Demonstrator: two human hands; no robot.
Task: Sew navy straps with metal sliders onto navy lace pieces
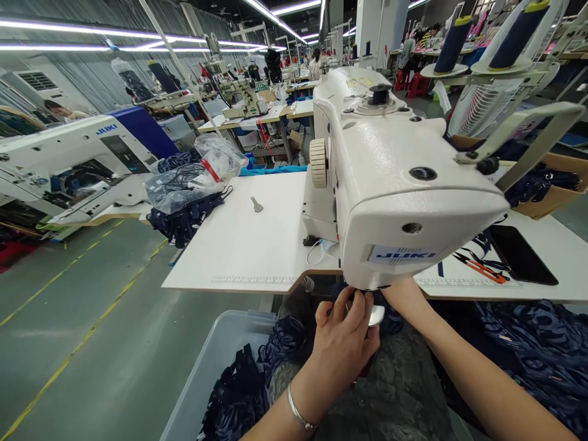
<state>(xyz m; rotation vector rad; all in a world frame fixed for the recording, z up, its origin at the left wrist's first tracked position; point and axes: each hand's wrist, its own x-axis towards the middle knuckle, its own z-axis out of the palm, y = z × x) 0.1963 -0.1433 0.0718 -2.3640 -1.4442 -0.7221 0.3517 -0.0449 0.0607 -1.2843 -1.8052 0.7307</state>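
Left hand: the bare left hand (344, 340) is curving its fingers inward beneath the white, rounded sewing machine head (413, 208); its fingertips are lying close together, but whether they are pinching anything is impossible to tell.
Right hand: the bare right hand (400, 294) is reaching under the same head, its fingers hiding behind it; their state cannot be told.
Metal by fingers: a shiny, rounded metal piece (376, 315) is showing beside the left hand, just below the head.
Navy fabric: some dark navy, soft fabric (391, 320) is sitting below the head, close to both hands, mostly out of sight.
Direction and long axis: too little of that fabric is showing to tell either; the head's own length is running away from the wearer.
Progress: handling seems to be under way at the head; no finished end is showing, and how much is remaining cannot be judged.
Piles: navy fabric strips (236, 383) are filling a translucent plastic tub (195, 380) left of the head, and navy looped straps (537, 355) are heaping up to its lower right.
Tabletop, right of head: orange-handled snips (482, 267) are lying beside a flat black phone (523, 254).
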